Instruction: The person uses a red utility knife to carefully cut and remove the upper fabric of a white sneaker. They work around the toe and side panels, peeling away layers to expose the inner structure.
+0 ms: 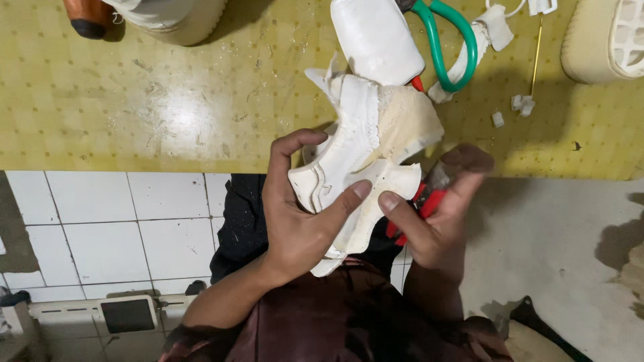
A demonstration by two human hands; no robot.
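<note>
My left hand [295,214] grips a white shoe upper [362,147] with a cream lining, held up over the edge of the yellow table [168,100]. Its thumb presses on the lower flap of the upper. My right hand [436,214] holds a small red-handled tool [426,201] and its thumb touches the same flap from the right. Most of the tool is hidden inside the hand.
Green-handled scissors [449,47] and a white insole piece [376,37] lie on the table behind the upper. White scraps [520,104], a thin brass rod [537,50], a cream sole [604,40] at the right and a shoe [168,17] at the top left. White tiled floor below.
</note>
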